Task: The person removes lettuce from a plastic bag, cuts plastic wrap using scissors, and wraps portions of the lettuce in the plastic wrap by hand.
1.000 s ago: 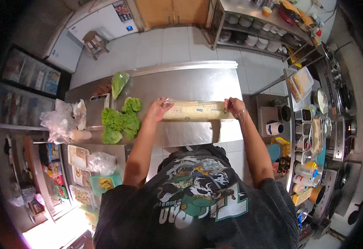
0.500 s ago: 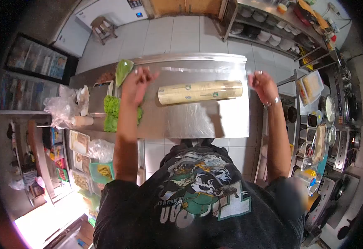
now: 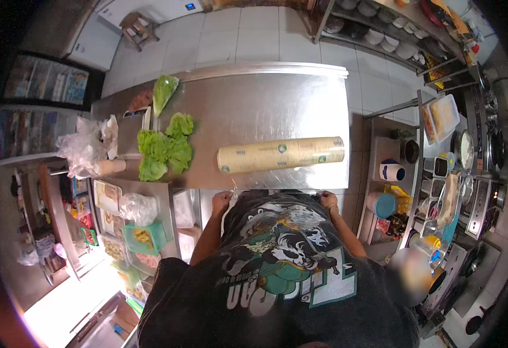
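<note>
A thick roll of clear plastic film lies crosswise near the front edge of the steel table. My left hand is just off that front edge, beside my shirt, its fingers closed; thin film seems to be at the fingertips, though it is hard to make out. On the other side, my right hand is also closed below the edge, near the roll's right end, and what it holds is hidden. Green lettuce leaves rest left of the roll, with a wrapped green vegetable behind them.
Plastic bags and a pale bottle are at the left. Food containers, including a green tub, stand at the lower left. A shelf rack with a white-and-blue jug is at the right. A wooden stool stands behind.
Both hands have come from over the table and its far side back to my waist, closing. The roll has rolled toward the front edge since the last frame.
</note>
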Tool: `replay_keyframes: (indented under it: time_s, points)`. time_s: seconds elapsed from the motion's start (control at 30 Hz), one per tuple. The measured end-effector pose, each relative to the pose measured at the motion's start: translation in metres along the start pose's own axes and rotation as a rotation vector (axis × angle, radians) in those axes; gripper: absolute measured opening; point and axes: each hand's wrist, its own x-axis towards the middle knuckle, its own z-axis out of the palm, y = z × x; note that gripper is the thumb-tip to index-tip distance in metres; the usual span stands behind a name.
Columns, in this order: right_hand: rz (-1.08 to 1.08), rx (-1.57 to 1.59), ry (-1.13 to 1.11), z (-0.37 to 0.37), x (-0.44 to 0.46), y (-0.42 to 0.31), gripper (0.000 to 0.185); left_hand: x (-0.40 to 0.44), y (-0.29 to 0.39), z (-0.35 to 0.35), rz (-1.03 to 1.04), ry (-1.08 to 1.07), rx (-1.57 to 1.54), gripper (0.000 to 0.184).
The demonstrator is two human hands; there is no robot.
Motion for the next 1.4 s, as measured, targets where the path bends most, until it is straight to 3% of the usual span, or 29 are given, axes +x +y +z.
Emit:
replay_keyframes:
  time_s: [0.03, 0.1, 0.13, 0.17, 0.2, 0.23, 0.3, 0.33, 0.37, 0.4, 0.47, 0.5, 0.53, 0.57, 0.6, 0.67, 0.73, 0.77, 0.83, 0.87, 0.93, 0.97, 1.03, 1.17, 1.2, 1.23, 1.3, 1.33, 1.4]
  points:
    - [0.034, -0.068, 0.083, 0.014, 0.021, 0.014, 0.034, 0.012, 0.002, 0.003, 0.005, 0.005, -0.002, 0.043]
    - [0.262, 0.192, -0.112, -0.027, 0.016, -0.006, 0.038, 0.028, 0.002, 0.006, -0.390, 0.025, -0.087, 0.043]
    - [0.086, -0.172, -0.264, -0.041, 0.029, 0.004, 0.041, 0.029, 0.005, -0.006, -0.389, 0.043, -0.098, 0.043]
    - [-0.097, -0.546, -0.404, -0.060, 0.042, 0.022, 0.044, 0.023, 0.006, -0.027, -0.338, -0.194, 0.086, 0.043]
    - [-0.092, -0.706, -0.545, -0.076, 0.053, 0.035, 0.046, 0.022, 0.003, -0.044, -0.278, -0.423, 0.267, 0.044]
    - [-0.062, -0.684, -0.488, -0.102, 0.065, 0.054, 0.050, 0.025, -0.009, -0.054, -0.323, -0.554, 0.173, 0.041]
    - [-0.049, -0.670, -0.424, -0.138, 0.071, 0.045, 0.054, 0.022, 0.064, -0.101, -0.497, -0.502, 0.046, 0.046]
    - [-0.156, -0.336, -0.046, -0.162, 0.057, 0.018, 0.054, 0.035, 0.067, -0.098, -0.497, -0.478, 0.028, 0.046]
    - [-0.268, 0.012, 0.308, -0.178, 0.052, -0.012, 0.054, 0.047, 0.059, -0.092, -0.382, -0.248, -0.148, 0.050]
    - [-0.312, 0.001, 0.286, -0.181, 0.060, -0.030, 0.054, 0.052, 0.054, -0.091, -0.272, -0.005, -0.314, 0.055]
    - [-0.114, 0.421, -0.106, -0.176, 0.084, -0.053, 0.057, 0.064, 0.112, -0.092, -0.046, -0.053, -0.233, 0.060]
    - [-0.138, 0.404, -0.137, -0.171, 0.097, -0.069, 0.057, 0.076, 0.114, -0.072, -0.033, 0.031, -0.144, 0.054]
    - [-0.205, 0.041, -0.172, -0.168, 0.111, -0.087, 0.062, 0.091, 0.116, -0.052, -0.018, 0.107, -0.055, 0.050]
    - [-0.269, -0.319, -0.194, -0.163, 0.122, -0.102, 0.068, 0.097, 0.145, -0.056, -0.198, 0.031, -0.335, 0.049]
    - [-0.443, -0.048, -0.224, -0.169, 0.118, -0.123, 0.061, 0.103, 0.179, -0.070, -0.368, -0.054, -0.617, 0.049]
    - [-0.035, 0.726, -0.393, -0.153, 0.173, -0.131, 0.050, 0.130, 0.207, -0.084, -0.447, -0.105, -0.937, 0.044]
    - [0.043, 0.591, -0.291, -0.165, 0.188, -0.179, 0.053, 0.199, 0.165, -0.073, -0.505, -0.142, -0.659, 0.040]
    - [-0.089, 0.301, -0.217, -0.161, 0.227, -0.167, 0.054, 0.201, 0.183, -0.082, -0.513, -0.156, -0.660, 0.040]
    - [-0.320, 0.198, -0.083, -0.154, 0.237, -0.166, 0.047, 0.191, 0.235, -0.115, -0.518, -0.080, -0.902, 0.039]
    - [-0.394, 0.160, -0.036, -0.154, 0.234, -0.169, 0.045, 0.200, 0.223, -0.105, -0.522, -0.082, -0.902, 0.039]
    - [-0.417, 0.870, -0.080, -0.157, 0.189, -0.192, 0.036, 0.214, 0.190, -0.086, -0.249, 0.022, -0.841, 0.039]
    - [-0.410, 0.868, -0.091, -0.162, 0.178, -0.192, 0.036, 0.215, 0.183, -0.083, -0.165, 0.059, -0.817, 0.039]
    - [-0.533, 0.729, -0.019, -0.166, 0.163, -0.196, 0.033, 0.209, 0.204, -0.107, -0.033, 0.052, -0.332, 0.046]
    - [-0.617, 0.740, 0.030, -0.162, 0.171, -0.192, 0.039, 0.209, 0.237, -0.124, -0.012, 0.000, -0.207, 0.051]
    - [-0.653, 0.558, 0.102, -0.167, 0.177, -0.190, 0.040, 0.211, 0.241, -0.123, 0.080, 0.084, -0.151, 0.055]
    - [-0.707, 0.094, 0.188, -0.181, 0.186, -0.190, 0.043, 0.210, 0.247, -0.121, 0.169, 0.161, -0.094, 0.059]
    - [-0.634, -0.101, 0.378, -0.188, 0.193, -0.197, 0.045, 0.218, 0.263, -0.128, 0.215, 0.190, 0.009, 0.060]
    - [-0.637, 0.276, 0.232, -0.188, 0.212, -0.195, 0.046, 0.223, 0.268, -0.130, 0.269, 0.219, 0.107, 0.062]
    - [-0.646, 0.267, 0.246, -0.192, 0.233, -0.194, 0.046, 0.243, 0.261, -0.125, 0.275, 0.200, 0.211, 0.060]
